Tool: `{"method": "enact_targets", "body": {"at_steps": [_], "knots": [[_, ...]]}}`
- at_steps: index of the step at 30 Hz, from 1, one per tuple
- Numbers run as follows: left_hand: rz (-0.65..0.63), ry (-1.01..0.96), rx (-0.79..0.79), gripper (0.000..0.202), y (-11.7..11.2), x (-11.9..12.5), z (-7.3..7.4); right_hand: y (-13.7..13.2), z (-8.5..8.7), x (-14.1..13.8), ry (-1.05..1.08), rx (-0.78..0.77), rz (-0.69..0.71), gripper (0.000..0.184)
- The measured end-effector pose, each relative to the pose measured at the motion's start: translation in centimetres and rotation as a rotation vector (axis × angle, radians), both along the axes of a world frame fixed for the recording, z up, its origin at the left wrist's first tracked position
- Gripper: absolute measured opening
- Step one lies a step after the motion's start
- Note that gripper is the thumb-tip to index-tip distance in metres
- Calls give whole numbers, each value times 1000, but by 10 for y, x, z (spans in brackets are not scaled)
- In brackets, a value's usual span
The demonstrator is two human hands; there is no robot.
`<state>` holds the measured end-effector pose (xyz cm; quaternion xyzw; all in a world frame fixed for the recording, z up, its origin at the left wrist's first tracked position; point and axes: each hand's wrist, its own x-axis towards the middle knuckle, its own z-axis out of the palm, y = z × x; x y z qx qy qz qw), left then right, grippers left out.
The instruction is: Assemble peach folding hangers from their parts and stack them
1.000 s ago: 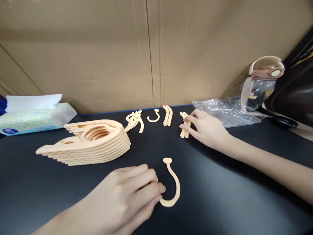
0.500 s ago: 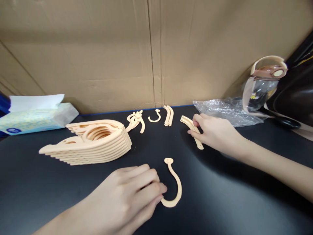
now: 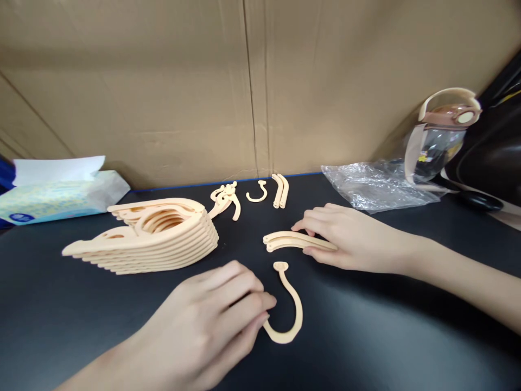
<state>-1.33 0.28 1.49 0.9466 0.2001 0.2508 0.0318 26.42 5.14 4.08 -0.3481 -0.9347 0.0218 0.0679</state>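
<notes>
Closed on the tip of a cream plastic hanger hook, my left hand rests low on the black table. The hook's round, flat end points away from me. My right hand grips a pair of slim, curved cream hanger arms between thumb and fingers, their holed ends pointing left, just beyond the hook. At the left lies a stack of cream hanger pieces. Behind it sits a small pile of hooks, with a single hook and another pair of curved arms beside it.
A tissue pack lies at the far left. To the right are a crumpled clear plastic bag, a bottle with a handle and a dark object. A cardboard wall rises behind the table.
My right hand has drawn the pair of curved arms toward me and left, turning them from slanted to nearly sideways. My left hand stays at the hook with barely any movement.
</notes>
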Motion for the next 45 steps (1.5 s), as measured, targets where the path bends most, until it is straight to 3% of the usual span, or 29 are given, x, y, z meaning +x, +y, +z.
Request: {"method": "enact_targets", "body": {"at_steps": [6,11,22,29,33,39,45], "knots": [[219,72,83,32,5,-3,-7,4,-13,-2,44,106,57,23],[229,140,147,41,8,-6,-12,4,-20,-6,78,153,70,22],[251,162,85,44,8,-7,-12,0,-28,-13,92,250,59,24],[269,166,42,45,8,-10,-14,4,-24,-11,157,117,59,20],[272,146,26,44,8,-9,-14,8,-21,-4,177,51,95,28],[305,119,1,42,6,-6,-12,12,-21,0,160,8,112,34],[257,130,13,44,8,-8,-11,12,-22,-1,174,-7,108,34]]}}
